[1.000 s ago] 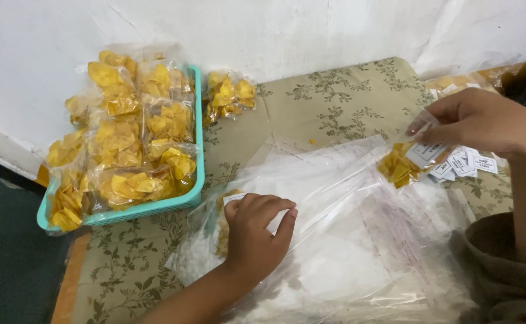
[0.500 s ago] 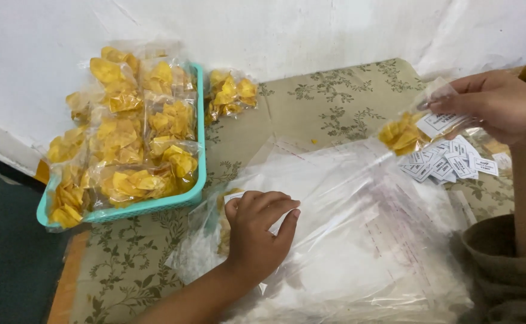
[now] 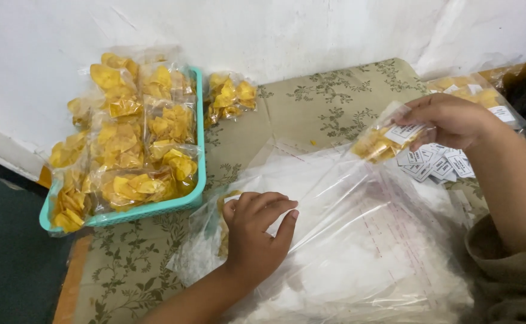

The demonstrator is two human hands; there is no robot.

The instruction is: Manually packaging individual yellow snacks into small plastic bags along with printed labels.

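The table (image 3: 311, 102), covered in an olive floral cloth, runs back to a white wall (image 3: 263, 30) along the top of the frame and ends in an orange edge at the lower left, with dark floor beyond. Bare cloth lies open in the upper middle, between the basket and the right hand.

The right hand (image 3: 452, 120), right of centre and high in the frame, is closed on a small clear packet of yellow chips (image 3: 383, 141), pinching its labelled end. The packet's long axis slants from upper right down to lower left, chip end toward the frame's centre, raised above the table.

The left hand (image 3: 257, 231), lower centre, rests flat with loosely curled fingers on a broad heap of clear plastic bags (image 3: 359, 252), holding nothing that can be made out.

Small white paper labels (image 3: 434, 165) lie just under the right hand. A teal basket (image 3: 200, 144) piled with chip packets sits at the upper left; one loose packet (image 3: 230, 96) lies just beside it by the wall.
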